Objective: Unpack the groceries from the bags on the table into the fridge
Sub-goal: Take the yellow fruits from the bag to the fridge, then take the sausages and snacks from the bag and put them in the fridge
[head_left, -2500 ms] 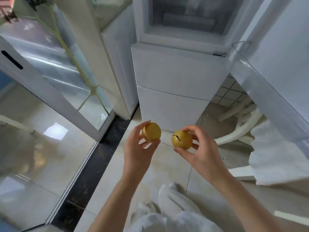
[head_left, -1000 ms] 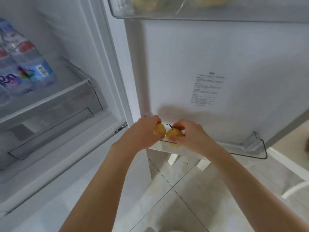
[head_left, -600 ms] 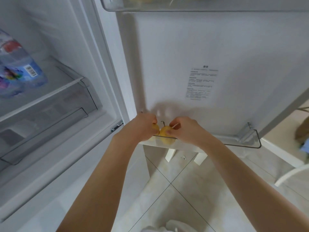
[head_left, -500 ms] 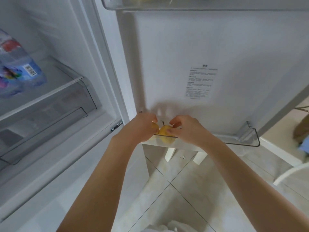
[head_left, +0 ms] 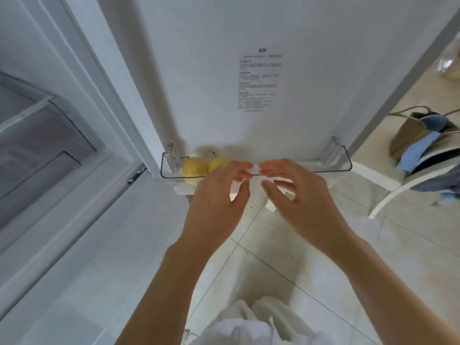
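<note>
2 yellow pears [head_left: 194,168] [head_left: 219,163] — stems up, side by side at left end of clear door-shelf [head_left: 333,168].

Clear door shelf [head_left: 333,168] at foot of fridge door [head_left: 224,83] carries two yellow fruits, probably pears: one [head_left: 194,168] at its end left of the left hand [head_left: 216,202], the other [head_left: 217,162] just beside it, partly behind that hand's fingers.

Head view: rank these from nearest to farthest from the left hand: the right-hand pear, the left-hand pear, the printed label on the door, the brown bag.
From the left hand:
1. Right-hand pear, in the door shelf, just beside the fingers.
2. Left-hand pear, further left in the shelf.
3. Printed label, higher on the door.
4. Brown bag, on the chair, far right.
</note>
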Demonstrator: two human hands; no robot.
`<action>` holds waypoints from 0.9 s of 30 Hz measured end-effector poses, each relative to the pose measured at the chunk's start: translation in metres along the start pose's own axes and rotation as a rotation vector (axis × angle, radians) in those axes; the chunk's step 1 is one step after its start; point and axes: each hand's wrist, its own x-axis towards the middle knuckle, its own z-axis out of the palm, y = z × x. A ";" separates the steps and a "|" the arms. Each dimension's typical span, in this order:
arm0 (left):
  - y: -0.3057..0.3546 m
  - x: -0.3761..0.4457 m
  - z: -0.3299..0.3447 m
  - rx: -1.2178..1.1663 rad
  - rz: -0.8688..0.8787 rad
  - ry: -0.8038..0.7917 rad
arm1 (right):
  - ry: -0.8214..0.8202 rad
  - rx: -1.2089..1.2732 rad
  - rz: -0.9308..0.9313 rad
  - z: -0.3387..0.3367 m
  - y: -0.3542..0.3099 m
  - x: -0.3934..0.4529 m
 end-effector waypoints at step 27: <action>0.098 -0.044 0.327 0.183 -0.086 -0.663 | -0.062 -0.252 0.480 -0.211 0.260 -0.191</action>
